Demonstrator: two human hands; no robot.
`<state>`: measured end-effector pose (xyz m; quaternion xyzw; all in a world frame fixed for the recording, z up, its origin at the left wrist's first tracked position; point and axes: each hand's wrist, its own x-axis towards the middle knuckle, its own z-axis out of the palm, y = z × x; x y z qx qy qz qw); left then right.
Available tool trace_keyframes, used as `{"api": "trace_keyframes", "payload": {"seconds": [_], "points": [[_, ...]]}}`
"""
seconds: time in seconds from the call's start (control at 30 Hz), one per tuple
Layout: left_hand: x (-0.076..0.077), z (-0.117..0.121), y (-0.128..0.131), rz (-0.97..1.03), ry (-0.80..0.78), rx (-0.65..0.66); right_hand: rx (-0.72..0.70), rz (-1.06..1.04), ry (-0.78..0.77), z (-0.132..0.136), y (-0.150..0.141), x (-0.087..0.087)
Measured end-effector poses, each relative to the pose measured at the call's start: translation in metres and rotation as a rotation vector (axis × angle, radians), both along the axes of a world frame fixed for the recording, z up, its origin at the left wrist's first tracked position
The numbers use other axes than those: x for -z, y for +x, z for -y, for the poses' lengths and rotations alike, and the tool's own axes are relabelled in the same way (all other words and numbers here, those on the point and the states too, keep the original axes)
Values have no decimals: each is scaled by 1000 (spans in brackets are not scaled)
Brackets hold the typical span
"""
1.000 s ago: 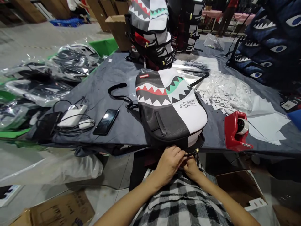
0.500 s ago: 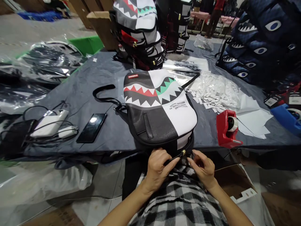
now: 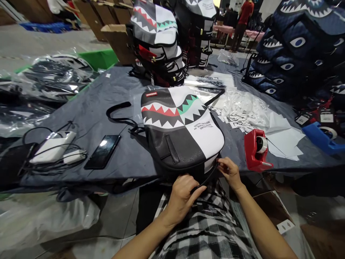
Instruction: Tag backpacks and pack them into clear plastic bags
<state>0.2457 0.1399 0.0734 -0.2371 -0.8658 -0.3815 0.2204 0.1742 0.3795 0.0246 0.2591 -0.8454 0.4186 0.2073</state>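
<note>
Gripping a thin black strap, the closed left hand and lightly pinching right hand are risking dragging the black-and-white shark-mouth backpack off the grey cloth-covered surface.

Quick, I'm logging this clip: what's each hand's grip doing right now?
Left hand: closed, holding the black strap of the backpack.
Right hand: closed, pinching the same strap.

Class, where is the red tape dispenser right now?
In the head view, the red tape dispenser stands on the grey table, right of the shark-mouth backpack, beside loose white paper sheets.
</note>
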Motion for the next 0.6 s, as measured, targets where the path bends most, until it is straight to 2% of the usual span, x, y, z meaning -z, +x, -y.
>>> {"api": "trace_keyframes", "payload": {"seconds": [0.07, 0.13, 0.23, 0.3, 0.37, 0.43, 0.5, 0.6], "points": [[1, 6, 2, -23, -48, 58, 102, 175, -120, 2, 8, 7], [-6, 15, 6, -33, -15, 89, 225, 339, -283, 4, 16, 12], [-18, 24, 10, -87, 44, 7, 372, 452, -484, 7, 28, 9], [-17, 21, 7, -167, -63, -11, 394, 382, -445, 3, 37, -2], [-8, 17, -1, -264, -223, 16, 391, 227, -303, -10, 42, -20], [3, 18, -14, -362, -327, 4, 447, 67, -214, -37, 39, -39], [8, 28, -27, -409, -357, -40, 601, -29, -243, -83, 28, -54], [7, 53, -40, -348, -364, -48, 852, 55, -263, -169, -3, -61]]}}
